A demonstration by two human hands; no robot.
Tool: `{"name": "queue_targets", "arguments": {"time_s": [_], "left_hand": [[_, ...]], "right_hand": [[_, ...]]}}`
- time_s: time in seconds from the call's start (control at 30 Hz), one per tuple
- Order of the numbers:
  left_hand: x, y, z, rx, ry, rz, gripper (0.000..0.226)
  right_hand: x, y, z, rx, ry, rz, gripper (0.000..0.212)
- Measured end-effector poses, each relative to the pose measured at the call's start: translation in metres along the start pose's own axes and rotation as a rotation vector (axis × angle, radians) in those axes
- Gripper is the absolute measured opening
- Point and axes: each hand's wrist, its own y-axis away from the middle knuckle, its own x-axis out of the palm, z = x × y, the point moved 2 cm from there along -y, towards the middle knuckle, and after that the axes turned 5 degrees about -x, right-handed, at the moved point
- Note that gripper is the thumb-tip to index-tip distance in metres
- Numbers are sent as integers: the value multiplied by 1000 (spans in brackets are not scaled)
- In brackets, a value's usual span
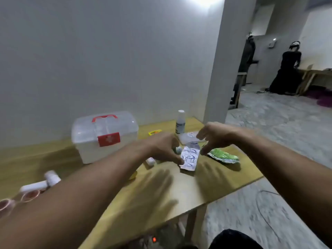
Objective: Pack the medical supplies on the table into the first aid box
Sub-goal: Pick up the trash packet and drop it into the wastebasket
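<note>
Near left: white pill bottles (52,177) and ringed tape rolls (27,195), rounded, hard plastic.
Left hand (161,148): fingers spread loose, a fingertip at the blue-printed sachet (189,158); holding nothing.
Right hand (215,136): fingers curled apart, empty, over the crinkled green foil pack (223,156).
Step advice: pinch the flat, slippery sachet by an edge, don't press it flat.
Far: spray bottle (180,123) upright; first aid box (105,136), translucent, lid shut, left of the hands—open it first.
</note>
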Motion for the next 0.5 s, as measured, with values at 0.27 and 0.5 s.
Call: {"name": "queue_targets", "arguments": {"time_s": [0.27, 0.5], "left_hand": [[60, -24, -38, 5, 22, -64, 65], [91, -51, -43, -82, -45, -59, 61]], "right_hand": [[50, 23, -67, 129, 61, -195, 41], [77, 17, -93, 143, 58, -232, 53]]}}
